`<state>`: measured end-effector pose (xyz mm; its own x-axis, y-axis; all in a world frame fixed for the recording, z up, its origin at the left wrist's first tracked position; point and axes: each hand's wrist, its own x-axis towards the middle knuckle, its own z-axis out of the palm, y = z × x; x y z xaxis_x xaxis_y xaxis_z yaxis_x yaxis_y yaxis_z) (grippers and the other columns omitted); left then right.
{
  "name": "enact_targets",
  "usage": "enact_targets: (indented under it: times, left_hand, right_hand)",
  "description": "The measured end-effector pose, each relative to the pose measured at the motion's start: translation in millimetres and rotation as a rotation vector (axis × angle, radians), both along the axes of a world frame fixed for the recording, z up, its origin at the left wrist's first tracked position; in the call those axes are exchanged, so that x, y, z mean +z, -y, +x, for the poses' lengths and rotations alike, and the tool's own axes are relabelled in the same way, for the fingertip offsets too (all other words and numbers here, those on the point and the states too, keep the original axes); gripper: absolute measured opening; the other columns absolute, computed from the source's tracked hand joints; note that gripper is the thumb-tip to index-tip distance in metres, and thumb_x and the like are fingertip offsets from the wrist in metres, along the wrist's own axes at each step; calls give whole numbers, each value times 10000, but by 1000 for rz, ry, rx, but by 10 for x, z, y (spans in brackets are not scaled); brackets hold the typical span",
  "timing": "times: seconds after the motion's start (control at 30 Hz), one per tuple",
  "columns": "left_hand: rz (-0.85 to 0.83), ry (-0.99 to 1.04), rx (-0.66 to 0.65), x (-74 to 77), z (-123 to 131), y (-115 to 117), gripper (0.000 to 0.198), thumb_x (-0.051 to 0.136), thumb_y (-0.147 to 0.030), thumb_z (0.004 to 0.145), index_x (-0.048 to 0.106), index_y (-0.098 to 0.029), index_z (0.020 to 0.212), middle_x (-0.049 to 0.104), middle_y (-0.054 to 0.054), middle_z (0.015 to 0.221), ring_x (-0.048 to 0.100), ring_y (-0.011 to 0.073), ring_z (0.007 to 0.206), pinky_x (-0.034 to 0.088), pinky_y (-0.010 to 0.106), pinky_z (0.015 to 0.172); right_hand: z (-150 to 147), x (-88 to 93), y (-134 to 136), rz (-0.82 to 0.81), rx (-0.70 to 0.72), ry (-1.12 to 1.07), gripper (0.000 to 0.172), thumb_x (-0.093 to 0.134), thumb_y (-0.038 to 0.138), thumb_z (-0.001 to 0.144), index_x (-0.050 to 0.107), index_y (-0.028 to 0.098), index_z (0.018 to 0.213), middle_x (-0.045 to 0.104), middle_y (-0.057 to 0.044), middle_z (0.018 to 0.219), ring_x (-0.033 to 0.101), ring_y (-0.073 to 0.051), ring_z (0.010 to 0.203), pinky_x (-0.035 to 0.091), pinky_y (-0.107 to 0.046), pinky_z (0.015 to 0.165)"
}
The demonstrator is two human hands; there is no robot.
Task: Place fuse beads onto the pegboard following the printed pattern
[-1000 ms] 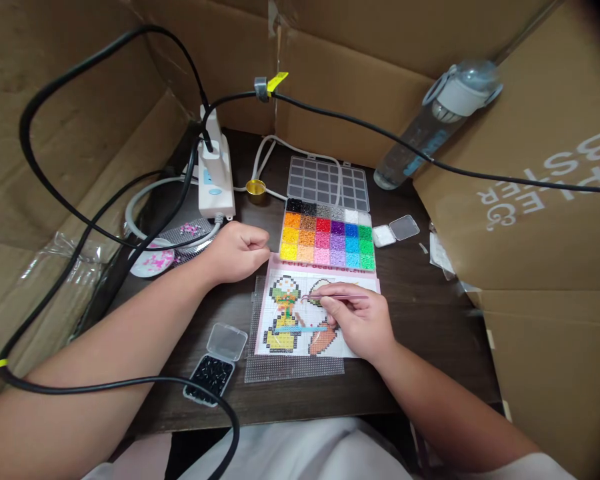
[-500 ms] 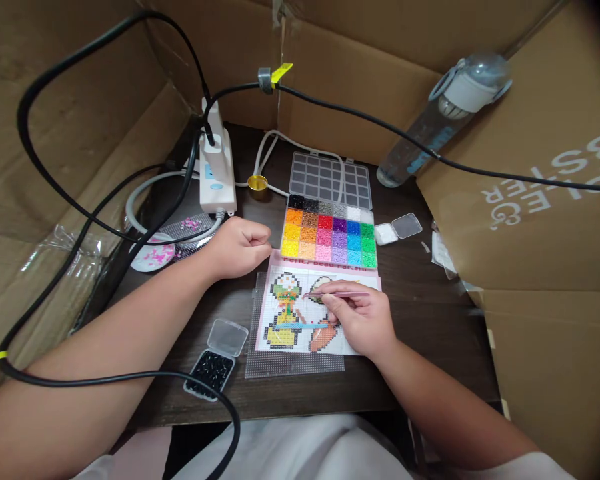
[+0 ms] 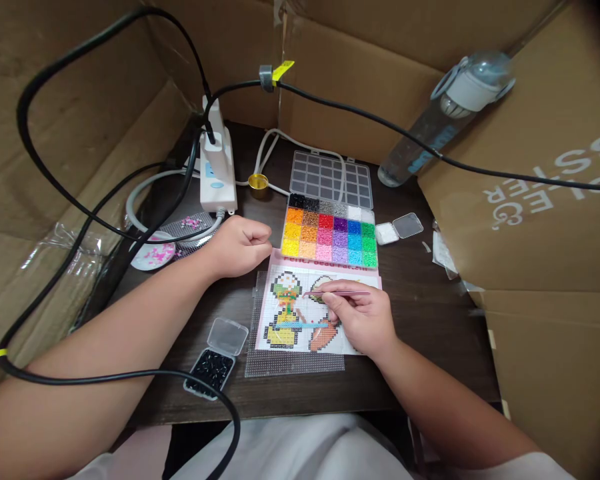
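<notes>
At the frame's centre-right, the right hand pinches slim pinkish tweezers over a pink-edged paper bead pattern, while at centre-left the left hand is fisted.

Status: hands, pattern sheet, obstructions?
Right hand: gripping tweezers, tips over pattern sheet. Left hand: curled into fist. Black cables cross view, miss pattern sheet.

A bottle stands near cardboard; a power strip holds plugs.
</notes>
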<state>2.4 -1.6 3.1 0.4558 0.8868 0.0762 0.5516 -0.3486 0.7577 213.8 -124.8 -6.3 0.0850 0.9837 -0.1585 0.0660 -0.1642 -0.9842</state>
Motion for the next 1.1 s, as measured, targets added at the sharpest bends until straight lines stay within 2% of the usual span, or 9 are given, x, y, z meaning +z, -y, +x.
enact_targets:
  times: [0.27, 0.47, 1.1]
  left_hand:
    - [12, -5, -3, -15, -11, -2, 317, 479, -183, 644, 201, -192, 492, 168, -51, 514, 188, 64, 502, 166, 253, 484]
    - [-5, -9, 6, 4, 0, 3, 330, 487, -195, 653, 201, -191, 489, 167, -51, 512, 187, 63, 499, 168, 254, 484]
    - [0, -1, 0, -1, -4, -4, 342, 501, -227, 653, 204, -191, 486, 167, -52, 508, 183, 62, 503, 163, 259, 489]
  right_hand:
    - [-11, 18, -5, 22, -13, 26, 134, 704, 294, 756, 777, 185, 782, 740, -52, 731, 545, -86, 436, 511, -235, 417]
    - [-63, 7, -43, 30, -38, 18, 151, 706, 317, 752, 771, 183, 774, 692, -23, 630, 534, -94, 435, 512, -248, 414]
    - [-86, -4, -52, -2, -24, -9, 148, 729, 315, 728, 773, 187, 785, 719, -30, 700, 536, -85, 439, 508, -244, 415]
